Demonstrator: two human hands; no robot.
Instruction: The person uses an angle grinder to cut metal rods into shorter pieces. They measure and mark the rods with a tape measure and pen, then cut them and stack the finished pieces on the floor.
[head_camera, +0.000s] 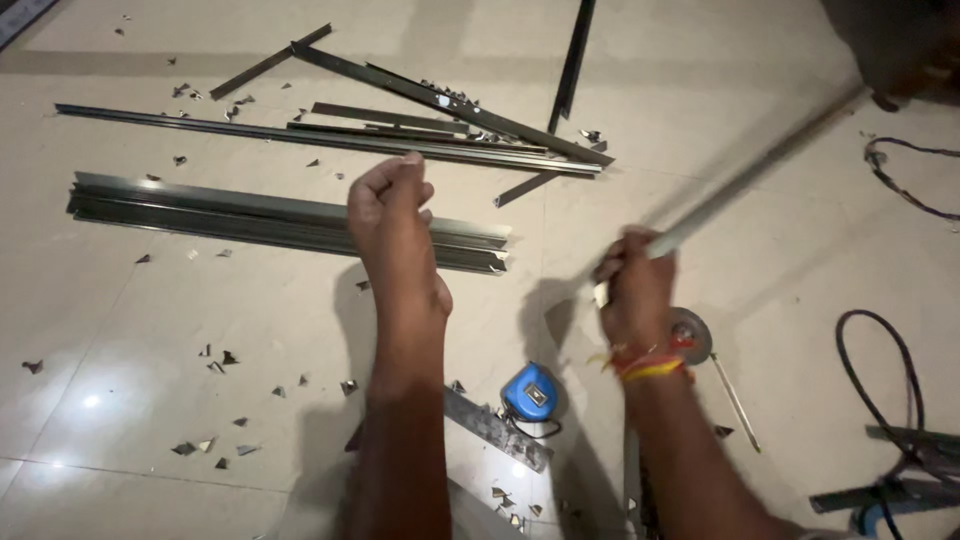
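Beyond the left hand (392, 205), one bundle of long grey metal channels (250, 215) lies flat on the tiled floor (120, 340), its near end just past the knuckles; how many channels are nested in it cannot be told. Farther out from that hand lies a loose heap of thin metal strips (400, 130), about six or seven, crossing one another. The right hand (637, 295) is clamped around one long pale metal strip (760, 165), blurred, which slants up and away to the right of the fist. The left hand is closed into a fist, and whether it grips anything cannot be told. Between the two forearms, nearer the body, lie one flat metal ruler (497, 428) and one blue tape measure (529, 392), touching. Just right of the right wrist sits one round grey disc (698, 330). Small metal offcuts (215, 445), well over a dozen, are scattered left of the left forearm.
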